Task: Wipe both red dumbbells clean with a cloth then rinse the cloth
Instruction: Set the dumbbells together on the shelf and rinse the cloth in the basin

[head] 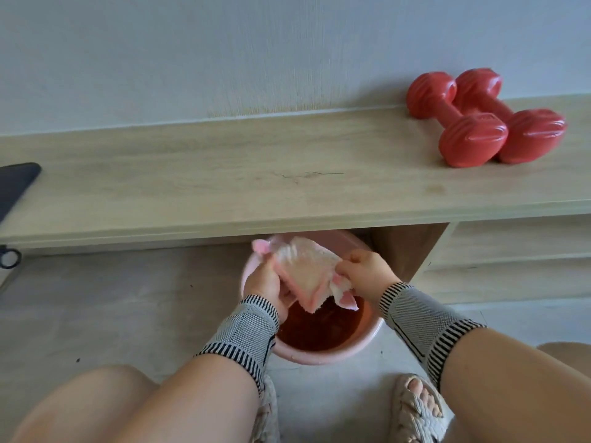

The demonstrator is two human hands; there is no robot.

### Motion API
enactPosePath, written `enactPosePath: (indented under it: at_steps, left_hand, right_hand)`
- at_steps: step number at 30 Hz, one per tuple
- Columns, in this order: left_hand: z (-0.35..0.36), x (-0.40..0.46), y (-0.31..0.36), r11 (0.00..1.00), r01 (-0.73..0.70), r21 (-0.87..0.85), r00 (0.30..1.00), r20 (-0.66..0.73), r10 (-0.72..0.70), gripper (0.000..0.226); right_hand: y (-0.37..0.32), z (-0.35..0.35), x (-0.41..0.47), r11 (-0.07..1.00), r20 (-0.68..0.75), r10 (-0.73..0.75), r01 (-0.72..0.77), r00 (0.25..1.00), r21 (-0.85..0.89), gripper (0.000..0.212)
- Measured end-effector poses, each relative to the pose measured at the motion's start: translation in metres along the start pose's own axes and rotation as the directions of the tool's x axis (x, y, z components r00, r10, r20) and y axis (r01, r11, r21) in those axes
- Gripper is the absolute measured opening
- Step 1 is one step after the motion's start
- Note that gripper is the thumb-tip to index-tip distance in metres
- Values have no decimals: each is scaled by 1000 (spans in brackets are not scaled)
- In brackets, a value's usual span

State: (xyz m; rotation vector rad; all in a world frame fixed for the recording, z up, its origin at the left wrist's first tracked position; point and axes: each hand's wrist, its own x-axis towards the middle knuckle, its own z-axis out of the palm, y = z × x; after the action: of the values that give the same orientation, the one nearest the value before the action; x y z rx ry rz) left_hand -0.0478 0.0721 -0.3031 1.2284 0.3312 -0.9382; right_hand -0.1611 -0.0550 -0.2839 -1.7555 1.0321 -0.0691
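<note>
Two red dumbbells lie side by side at the right end of a light wooden bench: the nearer dumbbell (455, 118) and the farther dumbbell (515, 119) touch each other. Below the bench's front edge, a pink-and-white cloth (307, 271) is held stretched over a pink basin (323, 354) of dark reddish water on the floor. My left hand (267, 284) grips the cloth's left side and my right hand (364, 271) pinches its right side. The cloth's lower corners hang just above the water. Both wrists wear grey striped bands.
The wooden bench (256, 174) runs across the view against a pale wall. A dark flat object (16, 187) lies at its left end. A wooden panel and drawer fronts (511, 260) stand right of the basin. My knees and sandalled feet (419, 407) are close to the basin.
</note>
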Motion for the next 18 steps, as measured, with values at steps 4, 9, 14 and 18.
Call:
enactPosePath:
  at_steps: [4,9,14,18]
  left_hand:
    - [-6,3,8,990,76,-118,997,35,-72,18]
    - [11,-20,-4,989,135,-56,953,280,-115,35]
    - [31,-37,-23,985,147,91,946,278,-167,40]
    - [21,-40,-11,990,125,63,954,265,-137,50]
  right_hand:
    - [3,-15,-13,971,69,161,-146,984,-191,12]
    - [-25,-1,-31,716,358,140,-344,923,608,30]
    - [-29,16,-20,850,110,258,-280,960,446,36]
    - [0,3,-2,968,-147,165,-132,975,213,29]
